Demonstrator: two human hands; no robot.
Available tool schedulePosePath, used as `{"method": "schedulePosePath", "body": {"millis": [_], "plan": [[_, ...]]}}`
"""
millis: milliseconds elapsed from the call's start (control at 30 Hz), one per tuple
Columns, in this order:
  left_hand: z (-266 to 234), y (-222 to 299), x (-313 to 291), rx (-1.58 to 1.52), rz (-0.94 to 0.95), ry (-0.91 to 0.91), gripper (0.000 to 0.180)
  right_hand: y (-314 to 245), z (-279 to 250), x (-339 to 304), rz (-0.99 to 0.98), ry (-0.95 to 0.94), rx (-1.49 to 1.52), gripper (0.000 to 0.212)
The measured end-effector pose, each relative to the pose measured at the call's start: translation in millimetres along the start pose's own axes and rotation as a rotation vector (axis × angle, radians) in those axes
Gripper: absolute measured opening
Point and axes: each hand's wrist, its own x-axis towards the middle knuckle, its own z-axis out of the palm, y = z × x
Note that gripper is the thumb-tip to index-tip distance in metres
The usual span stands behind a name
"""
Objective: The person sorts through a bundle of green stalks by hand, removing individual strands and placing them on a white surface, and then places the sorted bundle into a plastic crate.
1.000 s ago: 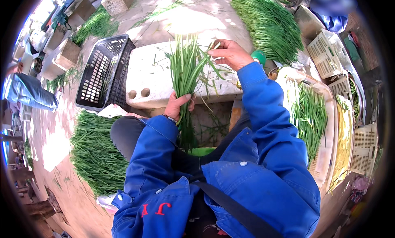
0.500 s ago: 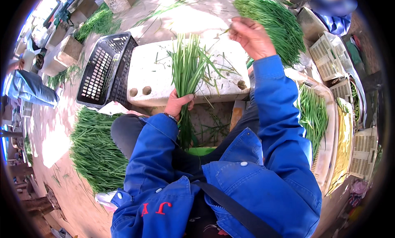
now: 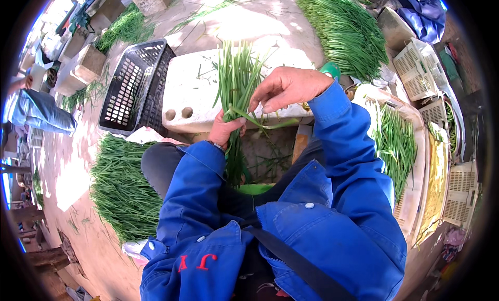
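Note:
A bunch of long green chives (image 3: pixel 236 85) stands upright in my left hand (image 3: pixel 224 132), whose fingers and thumb wrap round its lower part. The stalks lean over the near edge of a white block (image 3: pixel 182 95), and the lower ends hang below my fist. Beside the bunch, on its right, is my right hand (image 3: pixel 291 88), its fingers curled toward the stalks. Whatever those fingertips pinch, if anything, is too small to make out. Just above my left hand a flat pale-green leaf (image 3: pixel 275 125) crosses the bunch and sticks out to the right.
A black plastic crate (image 3: pixel 136 88) stands left of the block. Chive heaps lie at my left knee (image 3: pixel 125 186) and far right (image 3: pixel 345 33). More chives (image 3: pixel 393 145) fill a lined container at right, near cream crates (image 3: pixel 413 72). Another person's leg (image 3: pixel 44 111) shows at far left.
My right hand has come down and left, from above the block's far right to beside the bunch. The pale leaf now crosses the bunch. My left hand keeps its hold.

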Motion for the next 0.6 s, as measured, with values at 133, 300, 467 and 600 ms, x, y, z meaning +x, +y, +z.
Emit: {"method": "schedulePosePath", "body": {"millis": [133,300,467,600], "plan": [[-6,-4,4,-0.002,0.001,-0.047,0.027,-8,-17,-14,0.136,0.480,-0.083,0.023],[-3,-4,5,0.047,0.014,-0.114,0.024,35,-32,5,0.108,0.834,-0.596,0.020],[-2,-3,4,0.033,0.005,-0.096,0.028,26,-2,23,0.207,0.818,-0.714,0.023],[-1,-1,4,0.019,0.005,-0.135,0.033,29,-7,25,0.227,0.957,-0.767,0.022]]}}
